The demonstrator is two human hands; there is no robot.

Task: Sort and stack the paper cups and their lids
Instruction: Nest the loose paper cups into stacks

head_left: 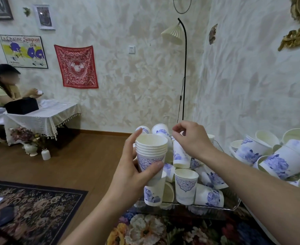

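Paper cup stack: several nested cups, rims showing as tight rings at the top, blue pattern on the outermost wall. Held upright in the left hand. Thumb curled across the near face of the stack, touching the blue print; the other fingers wrap the far left side, index fingertip reaching up to the top rim. Grip is closed round the stack.

Right hand: raised just right of the stack's rim, above the loose cups. Fingers loosely curled, thumb and index tips drawn near each other in a narrow pinch shape. Nothing seen between them; cannot tell whether the tips touch. Not touching the stack.

Below and right of both hands: loose cups in a heap on a clear tray. One stands upright near the centre with its mouth up, others lie on their sides or inverted, all white with blue flower or medallion print. Tray sits on a flowered cloth at the near edge.

Far right: a second heap of cups, mostly lying on their sides, mouths toward the left and up.

Surroundings: floor lamp standing behind the tray against the wall. Far left, another person seated at a small table with a fringed cloth. Patterned rug on the wood floor, near left
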